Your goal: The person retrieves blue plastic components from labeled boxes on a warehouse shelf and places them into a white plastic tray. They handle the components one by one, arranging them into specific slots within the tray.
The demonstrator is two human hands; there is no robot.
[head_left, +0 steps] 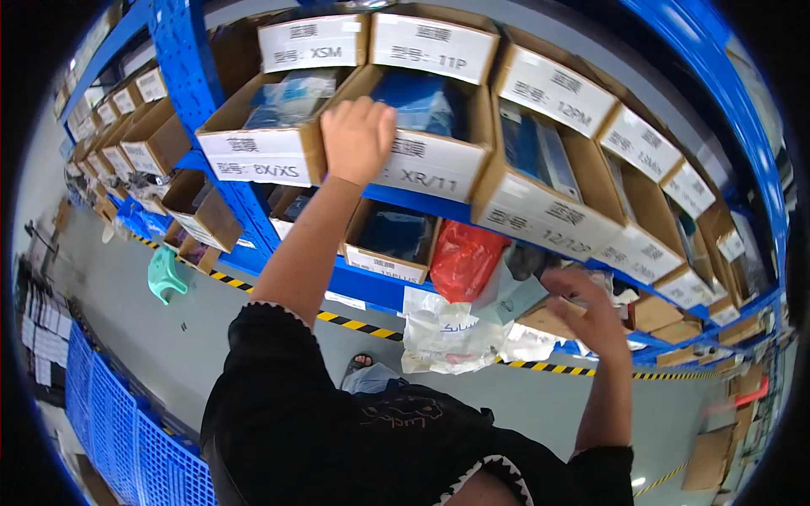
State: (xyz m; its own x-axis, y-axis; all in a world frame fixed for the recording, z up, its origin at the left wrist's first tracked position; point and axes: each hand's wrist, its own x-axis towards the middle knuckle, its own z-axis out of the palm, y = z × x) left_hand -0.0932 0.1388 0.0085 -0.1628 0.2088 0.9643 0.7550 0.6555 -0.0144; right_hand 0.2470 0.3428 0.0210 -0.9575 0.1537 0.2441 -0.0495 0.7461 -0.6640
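Left hand (359,139): fingers curled over front-left rim of cardboard bin (439,164), upper row of blue rack (181,59), tips hidden. Bin directly under those fingers, long axis running back into rack; left hand nearer. Flat blue packs (409,97) inside. Right hand (595,316): lower right, fingers spread, blurred, near grey-blue packet (516,299); contact unclear. Red plastic bag (464,261) left of packet.

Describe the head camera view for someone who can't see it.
A person's left hand curls over the front edge of a labelled cardboard box on blue shelving; the open right hand hangs lower, near a pale packet and a red bag.
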